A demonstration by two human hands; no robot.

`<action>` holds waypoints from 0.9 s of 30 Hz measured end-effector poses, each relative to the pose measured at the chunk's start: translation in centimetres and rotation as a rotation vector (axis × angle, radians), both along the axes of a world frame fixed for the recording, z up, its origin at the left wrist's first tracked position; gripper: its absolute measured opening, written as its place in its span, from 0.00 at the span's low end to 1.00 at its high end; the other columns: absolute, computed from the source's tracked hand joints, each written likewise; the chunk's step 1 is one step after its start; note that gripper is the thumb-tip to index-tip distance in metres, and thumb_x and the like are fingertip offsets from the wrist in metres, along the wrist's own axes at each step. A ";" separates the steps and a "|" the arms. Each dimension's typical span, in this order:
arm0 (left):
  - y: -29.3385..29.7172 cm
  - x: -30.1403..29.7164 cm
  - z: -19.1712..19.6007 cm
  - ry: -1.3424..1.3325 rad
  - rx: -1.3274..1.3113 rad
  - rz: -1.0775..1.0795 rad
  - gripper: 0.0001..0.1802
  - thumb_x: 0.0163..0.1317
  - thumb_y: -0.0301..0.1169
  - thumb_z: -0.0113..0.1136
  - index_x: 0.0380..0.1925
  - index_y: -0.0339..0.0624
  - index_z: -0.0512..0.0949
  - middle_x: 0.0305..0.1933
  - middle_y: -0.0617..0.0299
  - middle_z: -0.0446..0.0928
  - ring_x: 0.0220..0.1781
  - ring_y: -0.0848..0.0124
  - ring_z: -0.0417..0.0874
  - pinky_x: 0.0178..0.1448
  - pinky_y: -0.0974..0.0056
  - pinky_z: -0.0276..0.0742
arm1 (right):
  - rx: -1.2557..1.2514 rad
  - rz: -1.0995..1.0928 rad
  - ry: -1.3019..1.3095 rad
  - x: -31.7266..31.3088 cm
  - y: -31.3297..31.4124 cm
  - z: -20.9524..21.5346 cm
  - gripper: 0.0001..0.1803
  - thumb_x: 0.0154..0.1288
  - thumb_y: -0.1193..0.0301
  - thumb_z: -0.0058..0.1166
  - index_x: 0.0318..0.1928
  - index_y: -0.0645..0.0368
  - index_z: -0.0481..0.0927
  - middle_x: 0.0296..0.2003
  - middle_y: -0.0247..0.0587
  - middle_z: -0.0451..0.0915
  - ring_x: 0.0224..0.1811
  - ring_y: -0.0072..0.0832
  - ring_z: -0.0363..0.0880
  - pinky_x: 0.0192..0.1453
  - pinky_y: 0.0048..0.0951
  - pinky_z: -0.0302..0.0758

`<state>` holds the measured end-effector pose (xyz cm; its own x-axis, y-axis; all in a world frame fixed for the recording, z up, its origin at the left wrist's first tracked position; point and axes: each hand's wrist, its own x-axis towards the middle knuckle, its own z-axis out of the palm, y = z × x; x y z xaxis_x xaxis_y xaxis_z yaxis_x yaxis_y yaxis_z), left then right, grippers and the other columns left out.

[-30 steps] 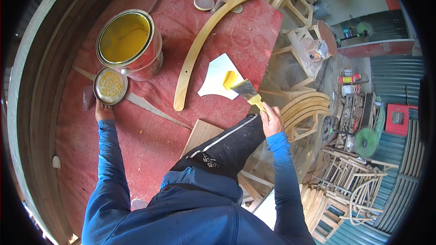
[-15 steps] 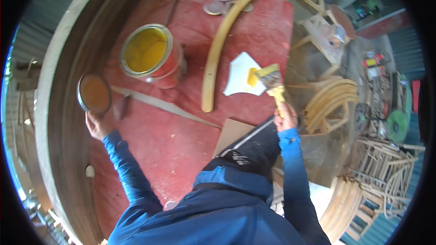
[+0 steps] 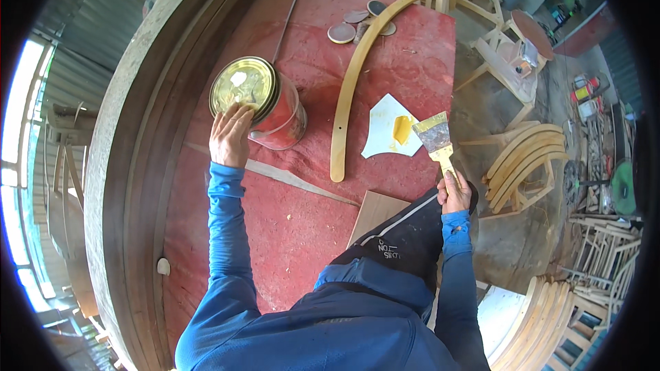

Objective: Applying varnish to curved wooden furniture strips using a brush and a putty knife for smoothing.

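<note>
A round golden lid (image 3: 239, 85) lies over the mouth of a red metal can (image 3: 283, 120), hiding the yellow paste inside. My left hand (image 3: 232, 134) is at the lid's near edge, fingers over its top and thumb out of sight. A wide putty knife (image 3: 433, 136) with a yellow handle is in my right hand (image 3: 455, 192), its blade smeared yellow. Beside the blade, a white sheet (image 3: 383, 128) carries a dab of yellow paste (image 3: 403, 130). Between the can and the sheet lies a curved wooden strip (image 3: 348, 99).
The red work surface (image 3: 275, 254) bears several sanding discs (image 3: 342, 33) at the far side and a thin wooden sliver (image 3: 289, 177). Thick dark boards (image 3: 141, 165) line the left. Curved wooden parts (image 3: 526, 158) and a wooden frame (image 3: 515, 62) stand on the right.
My left hand has brought the lid from the left onto the can, covering the yellow paste. My right hand still holds the putty knife, its blade now off the paste by the sheet's edge.
</note>
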<state>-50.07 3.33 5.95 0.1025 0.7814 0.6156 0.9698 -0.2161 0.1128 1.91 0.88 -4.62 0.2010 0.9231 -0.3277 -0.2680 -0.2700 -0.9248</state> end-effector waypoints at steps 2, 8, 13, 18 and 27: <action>-0.1 0.2 -0.4 -0.007 -0.017 0.031 0.12 0.67 0.29 0.63 0.49 0.46 0.86 0.55 0.60 0.86 0.65 0.58 0.82 0.70 0.48 0.72 | 0.003 -0.024 0.024 0.4 -0.3 -0.1 0.17 0.74 0.65 0.62 0.57 0.60 0.81 0.25 0.31 0.77 0.18 0.13 0.66 0.18 0.19 0.62; 0.7 1.7 0.8 -0.033 -0.007 -0.002 0.09 0.66 0.28 0.62 0.44 0.42 0.86 0.50 0.59 0.87 0.60 0.59 0.84 0.69 0.52 0.72 | 0.033 -0.051 0.101 0.6 -0.2 -0.4 0.17 0.74 0.68 0.61 0.58 0.61 0.80 0.26 0.32 0.77 0.18 0.14 0.67 0.19 0.20 0.63; 0.2 2.4 0.4 -0.143 -0.042 0.005 0.07 0.65 0.30 0.61 0.39 0.43 0.86 0.46 0.60 0.87 0.56 0.61 0.84 0.67 0.53 0.72 | 0.042 -0.014 0.067 0.2 -0.2 -0.4 0.18 0.75 0.67 0.61 0.59 0.62 0.80 0.26 0.33 0.78 0.19 0.14 0.67 0.19 0.19 0.63; -0.3 6.9 1.7 -0.031 0.115 0.007 0.08 0.66 0.28 0.63 0.43 0.44 0.85 0.48 0.59 0.87 0.56 0.57 0.84 0.67 0.52 0.72 | 0.046 -0.050 0.076 0.6 -0.5 -0.2 0.18 0.75 0.67 0.61 0.59 0.62 0.80 0.26 0.33 0.78 0.19 0.14 0.68 0.20 0.19 0.64; -2.1 16.7 -17.8 -0.335 -0.810 0.227 0.45 0.56 0.58 0.70 0.65 0.40 0.70 0.59 0.43 0.78 0.61 0.48 0.80 0.65 0.49 0.77 | 0.103 -0.077 0.102 -0.3 0.4 -0.4 0.18 0.75 0.64 0.60 0.57 0.64 0.81 0.27 0.34 0.80 0.19 0.15 0.69 0.20 0.20 0.65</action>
<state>-33.32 1.26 -11.86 -0.1928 0.9678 -0.1616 0.8686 0.2450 0.4307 1.59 1.32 -5.03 0.2428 0.9362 -0.2541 -0.3785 -0.1498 -0.9134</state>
